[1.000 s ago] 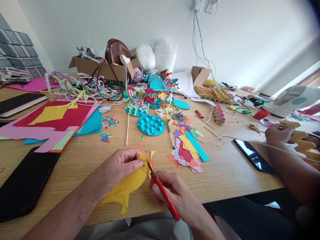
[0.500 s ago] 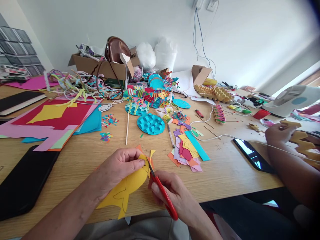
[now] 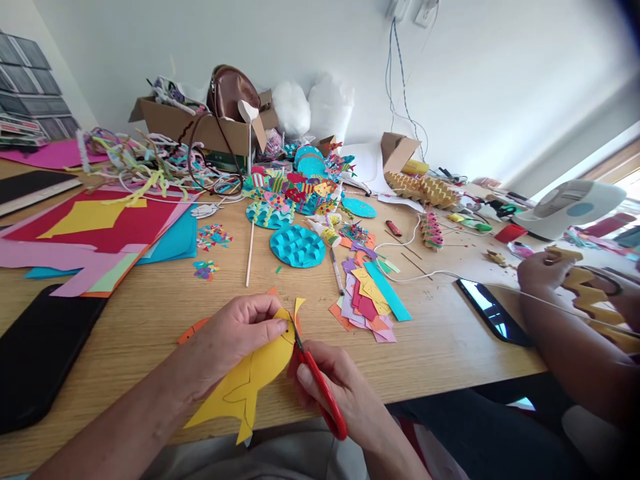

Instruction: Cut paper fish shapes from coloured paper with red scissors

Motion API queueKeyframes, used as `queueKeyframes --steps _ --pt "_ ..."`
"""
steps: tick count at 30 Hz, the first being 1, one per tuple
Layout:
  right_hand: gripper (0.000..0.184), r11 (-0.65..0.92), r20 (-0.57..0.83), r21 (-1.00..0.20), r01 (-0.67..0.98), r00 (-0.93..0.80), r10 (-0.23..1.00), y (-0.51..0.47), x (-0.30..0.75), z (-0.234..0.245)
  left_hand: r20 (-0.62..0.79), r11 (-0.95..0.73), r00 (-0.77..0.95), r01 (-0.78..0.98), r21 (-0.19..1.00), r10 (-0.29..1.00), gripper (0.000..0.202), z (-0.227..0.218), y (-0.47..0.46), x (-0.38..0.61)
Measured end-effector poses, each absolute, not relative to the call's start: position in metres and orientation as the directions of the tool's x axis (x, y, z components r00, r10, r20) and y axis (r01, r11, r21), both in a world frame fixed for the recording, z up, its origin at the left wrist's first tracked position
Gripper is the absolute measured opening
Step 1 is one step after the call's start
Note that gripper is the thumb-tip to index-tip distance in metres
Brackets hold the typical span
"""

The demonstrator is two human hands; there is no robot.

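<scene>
A sheet of yellow paper (image 3: 260,368) with a fish outline drawn on it is pinched at its upper end by my left hand (image 3: 253,327). Red-handled scissors (image 3: 323,390) are gripped in my right hand (image 3: 335,380), fingers through the handles. Their blades lie along the fish's head, by the drawn eye, and a thin yellow offcut (image 3: 299,308) curls up beside them. Beneath my left hand an orange paper piece (image 3: 193,330) rests on the table, partly hidden.
Paper scraps (image 3: 370,300), a pen (image 3: 337,272) and a turquoise paper disc (image 3: 297,245) lie beyond my hands. A phone (image 3: 493,310) sits at right, near another person's arm (image 3: 565,327). Coloured sheets (image 3: 75,253) and a black case (image 3: 47,353) occupy the left.
The view has shifted slightly, so the table's things sit a little further left. The scissors remain at the fish's head, and more of the orange piece shows beside my left hand.
</scene>
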State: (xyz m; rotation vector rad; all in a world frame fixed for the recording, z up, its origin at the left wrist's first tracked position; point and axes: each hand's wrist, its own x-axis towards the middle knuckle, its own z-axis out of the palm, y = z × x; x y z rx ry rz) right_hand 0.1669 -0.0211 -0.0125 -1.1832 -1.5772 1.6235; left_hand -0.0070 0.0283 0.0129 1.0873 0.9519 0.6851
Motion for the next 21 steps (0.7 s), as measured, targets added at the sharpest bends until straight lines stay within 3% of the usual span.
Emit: queueKeyframes --steps 21 --pt "0.046 -0.127 -0.197 -0.973 0.191 -0.416 0.888 -0.0218 0.1683 -0.0153 -0.344 0.367 0.456 0.041 0.929 0.821 0.017 0.0122 0.0242 -0.0049"
